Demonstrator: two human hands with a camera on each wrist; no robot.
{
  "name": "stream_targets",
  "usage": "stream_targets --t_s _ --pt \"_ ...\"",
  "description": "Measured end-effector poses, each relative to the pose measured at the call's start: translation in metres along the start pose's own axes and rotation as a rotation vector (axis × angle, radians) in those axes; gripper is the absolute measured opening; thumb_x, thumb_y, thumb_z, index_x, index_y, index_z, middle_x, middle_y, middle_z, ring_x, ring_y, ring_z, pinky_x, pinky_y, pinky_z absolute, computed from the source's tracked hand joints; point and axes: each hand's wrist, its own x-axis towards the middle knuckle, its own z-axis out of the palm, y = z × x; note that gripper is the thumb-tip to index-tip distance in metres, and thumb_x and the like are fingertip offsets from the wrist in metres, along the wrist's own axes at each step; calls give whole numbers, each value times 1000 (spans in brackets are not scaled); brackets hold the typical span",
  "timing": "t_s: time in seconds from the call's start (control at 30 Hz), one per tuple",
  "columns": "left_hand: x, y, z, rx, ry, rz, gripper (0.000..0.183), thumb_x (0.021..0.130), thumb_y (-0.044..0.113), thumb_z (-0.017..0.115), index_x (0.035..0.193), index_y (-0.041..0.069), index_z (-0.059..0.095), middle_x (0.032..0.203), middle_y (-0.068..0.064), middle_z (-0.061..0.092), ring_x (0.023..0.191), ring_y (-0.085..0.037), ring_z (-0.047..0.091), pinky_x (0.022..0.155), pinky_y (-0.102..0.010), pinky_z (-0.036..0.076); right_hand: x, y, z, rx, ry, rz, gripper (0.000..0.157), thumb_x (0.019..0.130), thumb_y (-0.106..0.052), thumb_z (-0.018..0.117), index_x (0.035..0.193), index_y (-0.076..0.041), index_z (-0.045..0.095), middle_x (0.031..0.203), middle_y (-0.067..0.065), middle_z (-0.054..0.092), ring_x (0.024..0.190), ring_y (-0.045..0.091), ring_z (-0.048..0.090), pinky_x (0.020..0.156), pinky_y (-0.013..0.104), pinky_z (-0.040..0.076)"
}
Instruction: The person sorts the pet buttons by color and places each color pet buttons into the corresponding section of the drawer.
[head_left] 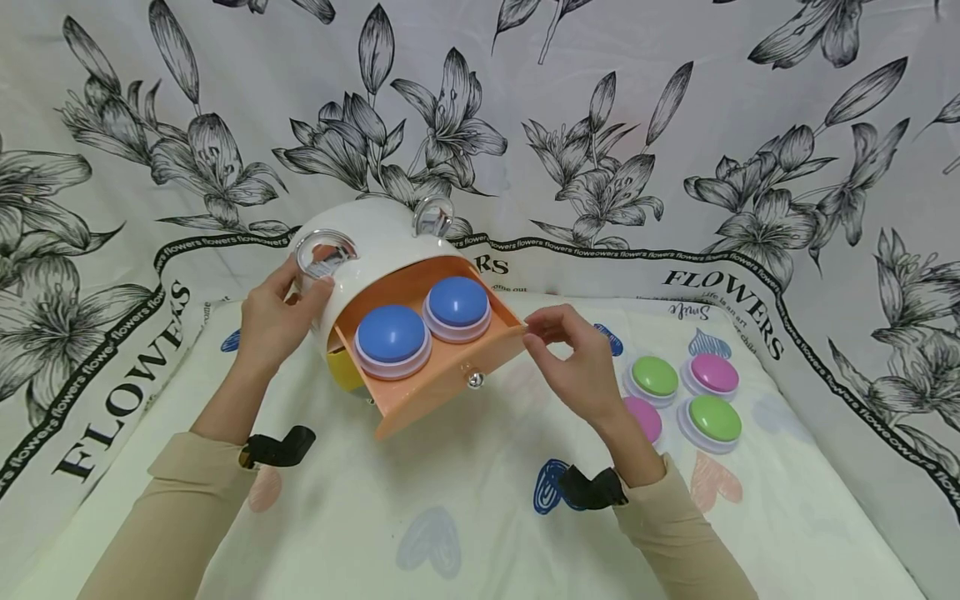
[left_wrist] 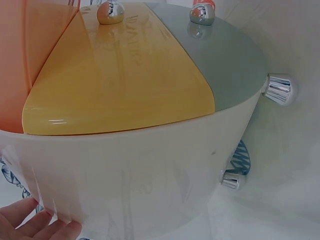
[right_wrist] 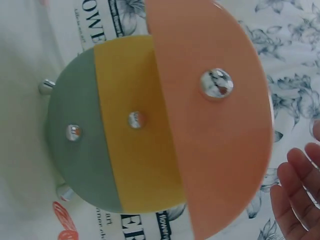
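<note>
A white rounded drawer cabinet is tilted in the head view. My left hand grips its left side, thumb by a silver ring, with fingers on the white shell. The orange top drawer is pulled out and holds two blue-topped round buttons with pale bases. My right hand is at the drawer's right corner, thumb and index fingertips close to it; contact is unclear. In the right wrist view its fingers are extended beside the orange front. The yellow and green drawers are closed.
Several round buttons sit on the cloth at the right: green ones and pink ones, one partly behind my right hand. A heart-print cloth covers the table. A flower-print curtain hangs behind.
</note>
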Motion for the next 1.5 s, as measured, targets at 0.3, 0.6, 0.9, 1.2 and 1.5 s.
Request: stream_targets --t_s 0.3,0.6,0.9,1.2,1.5 --pt "0 0 0 6 3 -2 65 88 50 51 143 20 34 146 -6 35 135 -25 30 102 -45 38 -27 6 23 27 -74 41 28 78 5 68 103 1 58 92 11 64 83 20 60 68 38 56" --pt "1 0 0 8 3 -3 65 88 50 51 143 19 35 146 -7 35 135 -25 30 103 -45 38 -39 5 46 10 -118 33 31 80 -10 71 106 -9 55 95 1 64 85 11 60 66 28 56" --pt "1 -1 0 -2 4 -1 66 87 50 52 143 19 35 146 -6 35 136 -25 29 103 -46 38 -43 -6 63 18 -15 10 34 76 -8 75 102 -5 54 89 4 63 76 14 59 56 26 53" --pt "1 -1 0 -10 -4 -12 68 87 51 52 144 21 32 147 -5 32 136 -26 27 102 -46 38 -45 -10 76 -58 69 61 34 74 -12 76 96 -6 51 81 1 59 71 11 55 51 28 50" --pt "0 1 -1 -6 -2 -20 68 87 51 51 144 20 32 148 -5 32 136 -26 27 103 -46 37 -42 -14 77 -159 103 26 27 74 -12 72 91 -6 52 75 0 60 65 9 56 48 14 42"
